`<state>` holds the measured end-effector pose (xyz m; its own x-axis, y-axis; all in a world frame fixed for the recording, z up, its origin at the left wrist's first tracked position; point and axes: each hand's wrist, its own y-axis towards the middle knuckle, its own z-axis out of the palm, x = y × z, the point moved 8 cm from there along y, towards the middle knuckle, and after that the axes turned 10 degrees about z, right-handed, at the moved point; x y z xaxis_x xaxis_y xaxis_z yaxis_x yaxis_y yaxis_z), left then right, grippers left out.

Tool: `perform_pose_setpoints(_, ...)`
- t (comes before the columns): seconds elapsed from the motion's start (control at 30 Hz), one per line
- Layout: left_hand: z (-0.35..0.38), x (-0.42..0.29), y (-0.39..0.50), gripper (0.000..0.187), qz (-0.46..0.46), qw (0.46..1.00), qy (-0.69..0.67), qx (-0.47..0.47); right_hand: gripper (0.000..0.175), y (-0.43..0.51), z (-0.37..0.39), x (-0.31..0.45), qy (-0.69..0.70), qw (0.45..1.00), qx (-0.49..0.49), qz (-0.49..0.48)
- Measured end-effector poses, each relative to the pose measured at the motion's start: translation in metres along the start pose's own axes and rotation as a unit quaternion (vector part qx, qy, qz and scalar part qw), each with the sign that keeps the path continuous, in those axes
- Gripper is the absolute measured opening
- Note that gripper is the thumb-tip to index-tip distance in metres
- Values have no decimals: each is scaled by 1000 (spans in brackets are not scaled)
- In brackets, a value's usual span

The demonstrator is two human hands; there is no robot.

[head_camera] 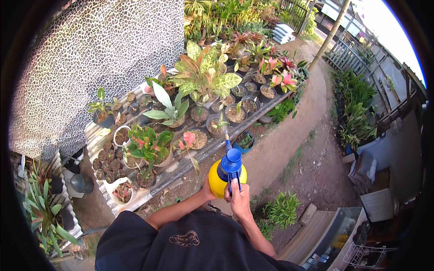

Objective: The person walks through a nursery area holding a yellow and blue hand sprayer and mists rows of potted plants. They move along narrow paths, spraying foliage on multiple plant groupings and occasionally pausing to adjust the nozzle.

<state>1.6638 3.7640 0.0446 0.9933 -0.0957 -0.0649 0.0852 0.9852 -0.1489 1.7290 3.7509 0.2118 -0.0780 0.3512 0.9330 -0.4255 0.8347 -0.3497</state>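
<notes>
A pump pressure sprayer with a yellow tank (217,178) and a blue head (232,159) is held in front of my body. My right hand (239,198) grips its blue handle, thumb on top. Against the left side of the tank rests my left hand (208,189), supporting it; its fingers are mostly hidden behind the tank. The brass nozzle tip (227,136) points away from me at a small potted plant (218,124) near the bench's edge. A faint haze shows around that pot. Just left of it stands a pot with a pink-leaved seedling (190,139).
Several potted plants crowd a bench of corrugated sheet (144,200). A large speckled aglaonema (206,73) rises mid-bench. Leopard-print cloth (98,67) hangs behind. A blue pot (243,142) stands on the ground by the bench. The dirt path (298,135) runs along the right, beside a wooden post (329,34).
</notes>
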Motion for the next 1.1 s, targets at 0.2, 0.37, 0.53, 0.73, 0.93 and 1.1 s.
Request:
perform_pose_setpoints(0.2, 8, -24, 31, 58, 13, 1000, 7, 8, 58, 40, -2, 12, -1, 1000, 23, -17)
perform_pose_setpoints(0.37, 3, -43, 52, 59, 31, 999, 5, 5, 58, 64, -1, 16, 38, 997, 64, -2)
perform_pose_setpoints(0.53, 27, -48, 67, 59, 11, 997, -43, 57, 58, 95, -12, 27, 30, 996, 89, 1)
perform_pose_setpoints(0.73, 26, -45, 103, 55, 90, 990, 61, -95, 56, 142, -38, 42, 26, 989, 141, 24)
perform_pose_setpoints(0.93, 52, -9, 172, 65, 83, 992, -78, 53, 57, 177, -95, 67, 1, 982, 187, 37)
perform_pose_setpoints(1.1, 45, 30, 219, 65, 126, 990, -62, -2, 57, 201, -150, 79, -29, 980, 196, 33)
